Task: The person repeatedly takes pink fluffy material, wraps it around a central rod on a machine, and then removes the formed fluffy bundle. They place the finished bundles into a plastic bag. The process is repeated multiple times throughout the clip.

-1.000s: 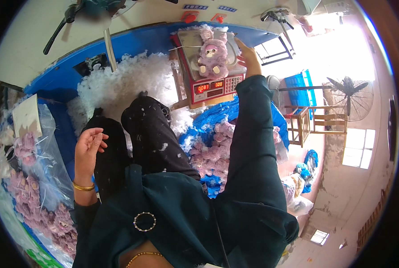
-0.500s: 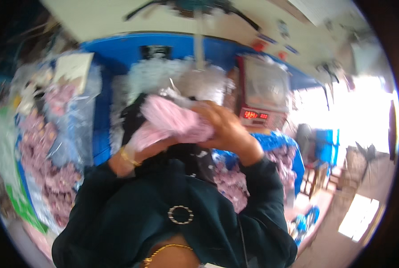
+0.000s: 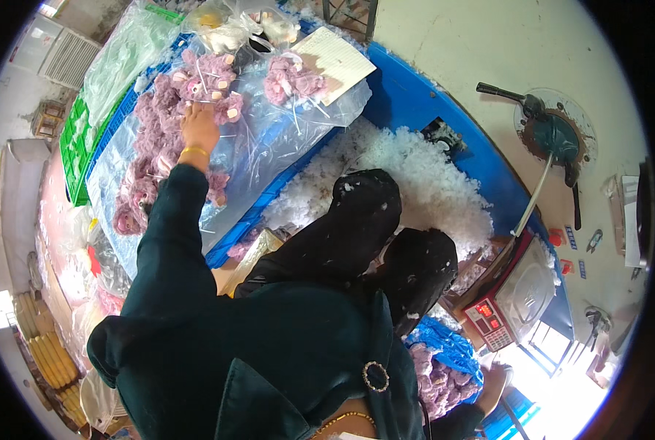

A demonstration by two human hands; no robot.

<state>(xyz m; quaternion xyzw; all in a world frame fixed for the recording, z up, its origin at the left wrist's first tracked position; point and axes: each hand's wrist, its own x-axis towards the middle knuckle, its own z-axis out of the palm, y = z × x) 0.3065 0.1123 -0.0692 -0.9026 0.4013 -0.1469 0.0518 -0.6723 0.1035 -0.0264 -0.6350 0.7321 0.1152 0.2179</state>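
Note:
At the upper left, my left hand [image 3: 199, 130] reaches onto a pile of fuzzy mauve-pink plush toys [image 3: 158, 125]. Its fingers are closed on a plush toy [image 3: 213, 92] at the pile's upper edge, and the toy partly hides them. White strips stick out from several toys. My right hand [image 3: 495, 383] is at the lower right, washed out by bright light, beside a blue bag [image 3: 448, 345] holding pink plush pieces [image 3: 441, 381]. Its fingers are not clear enough to read.
White fluffy stuffing [image 3: 430, 187] fills a blue-walled bin [image 3: 445, 110] ahead of my knees. A red digital scale [image 3: 492, 323] stands at the right. Past the bin, a metal nozzle fixture [image 3: 555, 139] is on a pale panel. Clear plastic sheeting [image 3: 268, 161] lies under the toys.
My view has turned left. Both hands were together before my chest around a pink plush piece; now they are far apart, left on the pile, right by the blue bag.

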